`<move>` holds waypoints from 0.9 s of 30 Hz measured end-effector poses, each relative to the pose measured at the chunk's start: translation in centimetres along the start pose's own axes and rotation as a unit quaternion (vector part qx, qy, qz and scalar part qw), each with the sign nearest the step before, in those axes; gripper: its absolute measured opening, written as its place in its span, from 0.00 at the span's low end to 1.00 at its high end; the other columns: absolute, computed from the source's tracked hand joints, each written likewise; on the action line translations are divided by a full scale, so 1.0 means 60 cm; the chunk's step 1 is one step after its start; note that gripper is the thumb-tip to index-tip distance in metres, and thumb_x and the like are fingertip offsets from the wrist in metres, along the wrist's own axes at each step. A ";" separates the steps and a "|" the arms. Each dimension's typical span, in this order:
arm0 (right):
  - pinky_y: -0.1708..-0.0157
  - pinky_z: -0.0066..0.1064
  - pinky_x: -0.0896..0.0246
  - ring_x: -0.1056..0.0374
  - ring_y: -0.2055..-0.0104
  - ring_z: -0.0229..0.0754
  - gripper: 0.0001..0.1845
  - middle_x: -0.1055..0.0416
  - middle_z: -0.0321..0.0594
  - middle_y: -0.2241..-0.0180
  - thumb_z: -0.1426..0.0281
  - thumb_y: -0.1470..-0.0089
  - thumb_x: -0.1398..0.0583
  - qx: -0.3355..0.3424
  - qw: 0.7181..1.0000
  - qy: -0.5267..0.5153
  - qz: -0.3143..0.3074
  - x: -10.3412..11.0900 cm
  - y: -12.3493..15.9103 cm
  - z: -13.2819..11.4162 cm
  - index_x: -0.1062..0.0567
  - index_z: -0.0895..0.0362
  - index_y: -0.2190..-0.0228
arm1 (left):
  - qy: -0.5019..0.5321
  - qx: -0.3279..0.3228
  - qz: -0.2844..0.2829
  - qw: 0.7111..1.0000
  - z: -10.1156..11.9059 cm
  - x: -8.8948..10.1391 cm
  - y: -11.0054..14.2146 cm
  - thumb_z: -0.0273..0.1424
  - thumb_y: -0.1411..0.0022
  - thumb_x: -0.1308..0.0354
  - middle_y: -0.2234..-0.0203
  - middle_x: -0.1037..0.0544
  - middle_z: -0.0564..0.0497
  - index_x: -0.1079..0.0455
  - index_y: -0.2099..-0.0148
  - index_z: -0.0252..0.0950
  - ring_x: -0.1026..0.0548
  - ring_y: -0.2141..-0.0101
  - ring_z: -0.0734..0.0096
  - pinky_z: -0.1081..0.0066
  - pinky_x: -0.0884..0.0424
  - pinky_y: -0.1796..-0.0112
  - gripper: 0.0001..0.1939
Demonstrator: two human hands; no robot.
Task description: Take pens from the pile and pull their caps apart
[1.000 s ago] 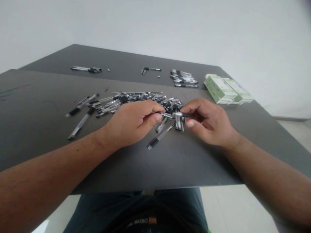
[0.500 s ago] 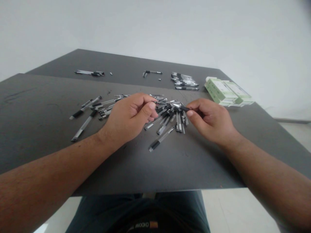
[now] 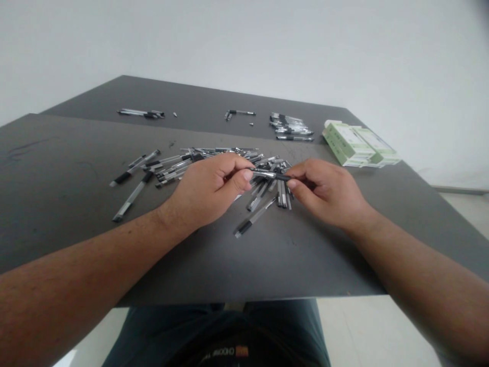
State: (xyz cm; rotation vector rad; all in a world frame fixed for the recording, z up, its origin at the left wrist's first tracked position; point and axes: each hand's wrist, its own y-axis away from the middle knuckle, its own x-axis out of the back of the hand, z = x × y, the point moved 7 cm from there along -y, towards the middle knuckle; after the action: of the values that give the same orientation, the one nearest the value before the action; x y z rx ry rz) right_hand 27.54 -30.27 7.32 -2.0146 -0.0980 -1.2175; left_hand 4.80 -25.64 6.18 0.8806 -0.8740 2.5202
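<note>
Between my hands a gel pen (image 3: pixel 280 177) lies level, just above a loose heap of pens (image 3: pixel 263 196). My right hand (image 3: pixel 324 191) pinches it by the black grip, thumb and forefinger together. The thumb and forefinger of my left hand (image 3: pixel 214 188) close on what looks like a cap with a dark clip (image 3: pixel 256 170), in line with the pen's silver tip. Where cap and tip meet is too small to make out clearly. Part of the heap is hidden behind my left hand.
Two green and white boxes (image 3: pixel 349 145) lie at the right. At the back are a row of pens (image 3: pixel 290 127), a single pen (image 3: pixel 242 112) with small parts by it, and a small bundle of pens (image 3: pixel 139 113). A single pen (image 3: pixel 254 219) lies in front of the heap.
My hands have come closer together and slightly lower. The pen's tip and the dark-clipped piece, which were at an angle, now form one straight line.
</note>
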 end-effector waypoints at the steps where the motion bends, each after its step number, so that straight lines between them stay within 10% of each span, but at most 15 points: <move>1: 0.58 0.38 0.24 0.18 0.61 0.48 0.06 0.14 0.42 0.62 0.67 0.28 0.36 0.005 1.000 0.002 -0.004 0.000 -0.001 -0.002 0.17 0.51 0.56 | -0.002 0.000 -0.007 1.000 0.001 -0.001 0.000 0.40 0.20 0.42 0.63 0.11 0.55 0.17 0.49 0.41 0.14 0.60 0.66 0.68 0.23 0.59 0.14; 27: 0.57 0.37 0.24 0.18 0.60 0.46 0.07 0.14 0.40 0.62 0.67 0.28 0.36 0.021 0.999 -0.005 -0.027 -0.007 0.000 -0.008 0.16 0.52 0.55 | -0.038 -0.009 -0.068 0.997 0.006 -0.013 -0.007 0.39 0.24 0.42 0.61 0.10 0.52 0.14 0.50 0.43 0.16 0.60 0.64 0.69 0.25 0.57 0.15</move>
State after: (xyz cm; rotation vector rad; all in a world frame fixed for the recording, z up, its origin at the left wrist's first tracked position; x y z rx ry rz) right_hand 26.95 -30.46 7.14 -1.9926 -0.1818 -1.2284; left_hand 5.75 -25.64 6.09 1.0017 -0.8293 2.3723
